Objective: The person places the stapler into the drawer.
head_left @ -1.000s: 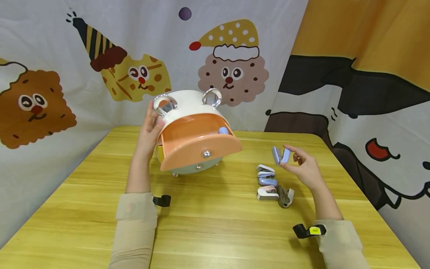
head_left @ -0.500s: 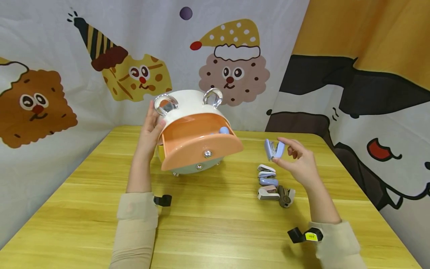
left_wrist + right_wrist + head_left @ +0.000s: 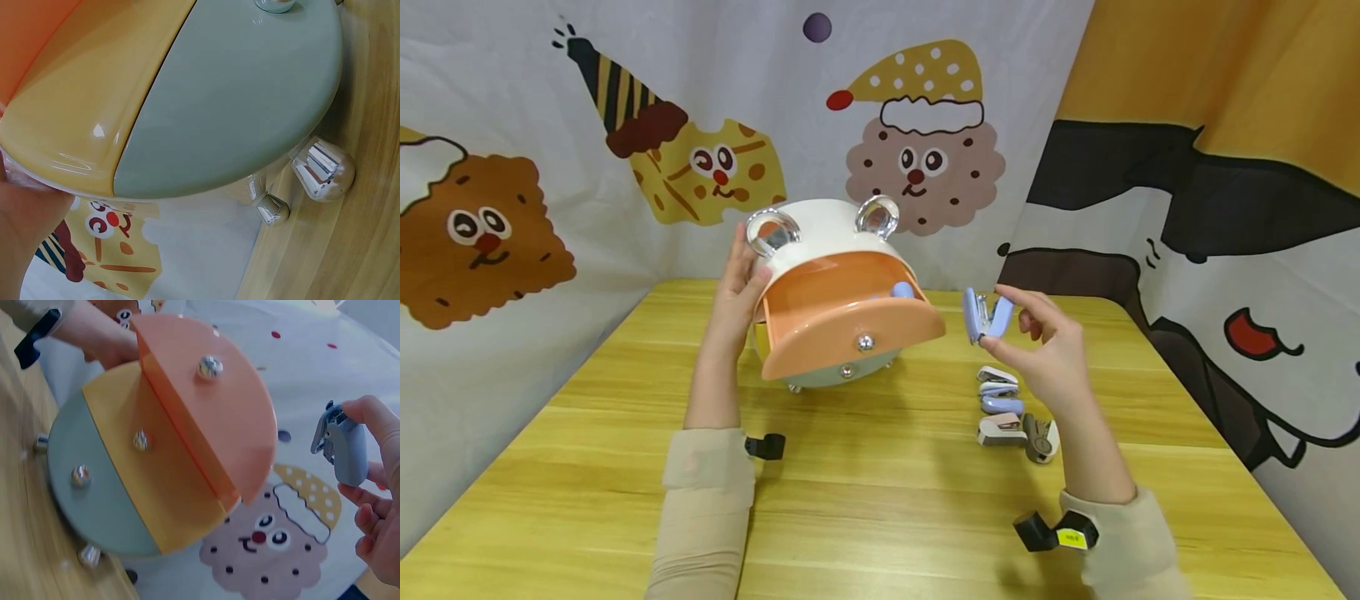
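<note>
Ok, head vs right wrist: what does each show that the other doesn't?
Head only: the staplers lying on the table, the cabinet's silver ears, and a blue object inside the orange drawer.
Right wrist only: the yellow drawer's knob and most of its front; head catches just a yellow sliver.
Both: the orange drawer pulled out, the green drawer, the left hand at the cabinet's side (partly hidden in right wrist), and the right hand pinching a blue stapler.

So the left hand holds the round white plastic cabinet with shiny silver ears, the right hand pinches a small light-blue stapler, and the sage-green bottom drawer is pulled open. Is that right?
Not quite: the glossy orange plastic top drawer is pulled open, while the sage-green bottom drawer is closed. The right wrist view shows it. The rest stands.
</note>
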